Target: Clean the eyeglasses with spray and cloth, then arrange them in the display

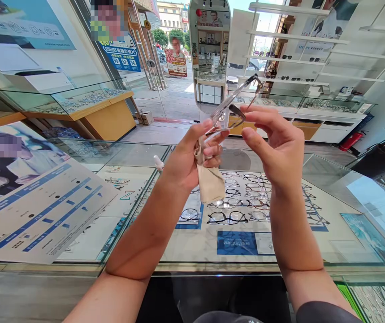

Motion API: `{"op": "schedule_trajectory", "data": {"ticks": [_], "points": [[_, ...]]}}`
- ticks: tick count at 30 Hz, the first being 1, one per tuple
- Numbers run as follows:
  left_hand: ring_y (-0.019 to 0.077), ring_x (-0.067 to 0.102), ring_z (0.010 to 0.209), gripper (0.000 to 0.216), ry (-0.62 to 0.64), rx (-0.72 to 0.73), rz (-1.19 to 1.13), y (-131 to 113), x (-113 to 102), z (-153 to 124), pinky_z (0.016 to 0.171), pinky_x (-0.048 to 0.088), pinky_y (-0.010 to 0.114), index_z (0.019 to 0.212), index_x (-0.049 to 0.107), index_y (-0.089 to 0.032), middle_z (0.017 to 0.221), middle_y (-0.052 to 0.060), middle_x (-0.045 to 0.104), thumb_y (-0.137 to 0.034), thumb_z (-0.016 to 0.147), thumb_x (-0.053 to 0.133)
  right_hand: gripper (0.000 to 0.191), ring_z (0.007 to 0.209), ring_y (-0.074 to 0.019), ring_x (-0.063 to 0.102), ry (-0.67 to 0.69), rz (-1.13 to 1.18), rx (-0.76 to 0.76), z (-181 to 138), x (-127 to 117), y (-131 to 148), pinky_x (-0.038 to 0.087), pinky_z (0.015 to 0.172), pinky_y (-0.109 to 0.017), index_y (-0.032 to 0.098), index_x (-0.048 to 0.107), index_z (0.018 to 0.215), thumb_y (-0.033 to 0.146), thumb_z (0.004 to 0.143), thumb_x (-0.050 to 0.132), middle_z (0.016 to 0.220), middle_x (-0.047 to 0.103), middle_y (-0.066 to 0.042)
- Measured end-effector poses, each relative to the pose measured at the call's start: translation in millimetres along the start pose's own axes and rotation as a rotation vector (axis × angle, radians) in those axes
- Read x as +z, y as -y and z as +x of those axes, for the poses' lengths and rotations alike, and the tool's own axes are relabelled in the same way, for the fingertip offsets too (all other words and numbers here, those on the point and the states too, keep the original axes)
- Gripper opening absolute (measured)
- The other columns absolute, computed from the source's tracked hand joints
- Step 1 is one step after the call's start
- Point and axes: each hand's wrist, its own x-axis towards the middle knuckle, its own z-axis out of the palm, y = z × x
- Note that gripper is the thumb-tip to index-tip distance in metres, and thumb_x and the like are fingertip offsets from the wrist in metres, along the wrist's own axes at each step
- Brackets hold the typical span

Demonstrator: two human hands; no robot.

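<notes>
Raised above the glass counter, my left hand (201, 152) is closed on a pair of eyeglasses (224, 106) and a beige cleaning cloth (212, 184). The cloth hangs down below the fingers. The glasses have clear and dark parts and point up and away to the right. My right hand (278, 139) is beside them, thumb and index finger apart. Its index fingertip is at the dark end of the frame; whether it touches, I cannot tell. Under the glass, several eyeglasses (227, 218) lie in rows.
The glass counter (192, 269) spans the front. A printed sheet (54, 211) lies on it at left, and a small white bottle (158, 163) stands near my left forearm. Beyond are a tall mirror (195, 58), display cases (108, 112), a potted plant (380, 154) and a fire extinguisher (351, 141).
</notes>
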Motion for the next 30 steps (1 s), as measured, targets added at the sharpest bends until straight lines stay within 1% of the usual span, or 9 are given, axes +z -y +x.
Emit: {"op": "schedule_trajectory", "data": {"ticks": [5, 11, 16, 20, 22, 24, 26, 28, 30], "points": [[0.0020, 0.045, 0.045, 0.031, 0.100, -0.325, -0.221, 4.4, 12.9, -1.3, 0.037, 0.036, 0.015, 0.104, 0.074, -0.019, 0.092, 0.004, 0.076, -0.049, 0.098, 0.078, 0.016, 0.139, -0.0313, 0.070, 0.066, -0.061, -0.051, -2.1, 0.6, -3.9, 0.053, 0.123, -0.065, 0.036, 0.085, 0.115, 0.041, 0.104, 0.074, 0.131, 0.080, -0.002], [0.0036, 0.046, 0.044, 0.039, 0.120, -0.481, -0.293, 8.2, 6.8, -1.0, 0.038, 0.039, 0.015, 0.099, 0.071, -0.018, 0.079, 0.002, 0.071, -0.057, 0.104, 0.069, 0.017, 0.139, -0.0333, 0.071, 0.130, 0.000, -0.107, -2.8, -4.5, -7.9, 0.053, 0.122, -0.067, 0.036, 0.086, 0.112, 0.047, 0.103, 0.078, 0.128, 0.081, -0.001], [0.0050, 0.048, 0.044, 0.042, 0.137, -0.494, -0.242, 9.2, 6.5, -4.4, 0.038, 0.039, 0.018, 0.106, 0.073, -0.019, 0.078, 0.001, 0.070, -0.060, 0.099, 0.075, 0.017, 0.139, -0.0323, 0.070, 0.123, 0.016, -0.097, -3.8, -5.1, -1.3, 0.054, 0.123, -0.063, 0.036, 0.086, 0.107, 0.050, 0.102, 0.079, 0.128, 0.080, 0.001], [0.0054, 0.045, 0.043, 0.046, 0.133, -0.424, -0.053, 6.0, 10.3, -9.5, 0.036, 0.032, 0.019, 0.106, 0.074, -0.020, 0.082, 0.004, 0.071, -0.063, 0.093, 0.082, 0.016, 0.131, -0.0301, 0.074, 0.068, 0.006, -0.028, -6.6, -3.2, 12.4, 0.058, 0.119, -0.059, 0.034, 0.086, 0.099, 0.050, 0.100, 0.081, 0.117, 0.080, 0.000], [0.0045, 0.044, 0.044, 0.045, 0.083, -0.388, 0.069, 0.3, 3.9, -13.5, 0.036, 0.026, 0.017, 0.101, 0.073, -0.019, 0.084, 0.006, 0.071, -0.062, 0.092, 0.085, 0.013, 0.125, -0.0288, 0.076, 0.045, 0.029, -0.007, -8.8, -2.6, 23.1, 0.060, 0.116, -0.057, 0.034, 0.085, 0.095, 0.046, 0.099, 0.083, 0.114, 0.081, -0.001], [0.0026, 0.042, 0.045, 0.043, -0.041, -0.300, 0.176, -9.5, -15.4, -18.8, 0.037, 0.023, 0.015, 0.100, 0.072, -0.017, 0.087, 0.007, 0.070, -0.058, 0.095, 0.085, 0.009, 0.118, -0.0278, 0.077, 0.045, 0.057, 0.002, -10.8, -1.7, 33.6, 0.062, 0.113, -0.055, 0.035, 0.085, 0.093, 0.043, 0.097, 0.085, 0.114, 0.081, -0.002], [0.0006, 0.040, 0.044, 0.040, -0.199, -0.201, 0.233, -22.5, -50.2, -25.2, 0.037, 0.020, 0.013, 0.102, 0.071, -0.016, 0.087, 0.006, 0.068, -0.055, 0.101, 0.080, 0.007, 0.113, -0.0275, 0.077, 0.062, 0.044, 0.001, -12.8, 1.5, 40.1, 0.062, 0.112, -0.053, 0.037, 0.085, 0.092, 0.042, 0.097, 0.085, 0.111, 0.082, -0.003], [0.0007, 0.035, 0.042, 0.041, -0.294, -0.205, 0.195, -35.4, -98.2, -32.1, 0.036, 0.016, 0.015, 0.100, 0.068, -0.016, 0.079, 0.002, 0.062, -0.057, 0.107, 0.069, 0.009, 0.113, -0.0278, 0.075, 0.120, -0.013, 0.017, -15.6, 9.7, 39.8, 0.059, 0.113, -0.053, 0.037, 0.085, 0.091, 0.043, 0.097, 0.084, 0.108, 0.082, -0.003], [0.0022, 0.030, 0.041, 0.044, -0.318, -0.257, 0.041, -42.7, -152.7, -38.8, 0.037, 0.015, 0.017, 0.093, 0.062, -0.017, 0.069, -0.002, 0.052, -0.057, 0.111, 0.062, 0.010, 0.113, -0.0283, 0.073, 0.243, -0.063, 0.043, -20.6, 25.3, 32.0, 0.055, 0.114, -0.055, 0.034, 0.084, 0.088, 0.041, 0.096, 0.085, 0.105, 0.082, -0.002]]}}
